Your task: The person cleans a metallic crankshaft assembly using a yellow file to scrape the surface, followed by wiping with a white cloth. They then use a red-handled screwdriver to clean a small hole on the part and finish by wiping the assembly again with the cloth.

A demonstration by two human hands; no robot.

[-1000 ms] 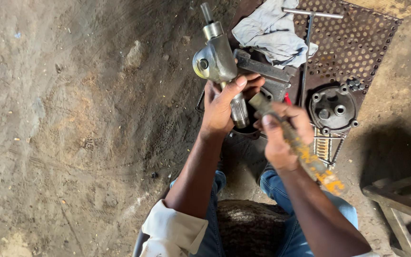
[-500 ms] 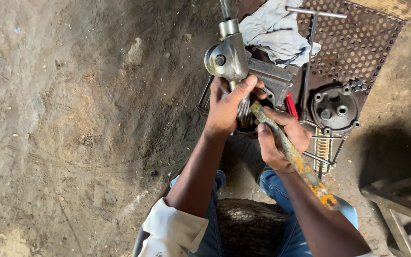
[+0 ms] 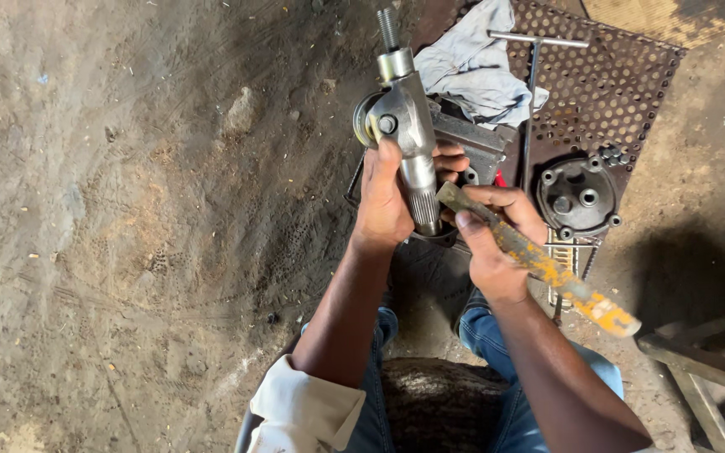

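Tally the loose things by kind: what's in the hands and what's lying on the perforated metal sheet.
Metal shaft assembly, in left hand: 1
Yellow-handled tool, in right hand: 1
Grey rag: 1
T-handle wrench: 1
Round black cover: 1
Total: 5

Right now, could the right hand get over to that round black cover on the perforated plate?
Probably yes, once freed. The right hand grips a yellow-handled tool, so it cannot grasp as it stands. The round black cover lies just beyond it on the perforated plate, with nothing visible between them.
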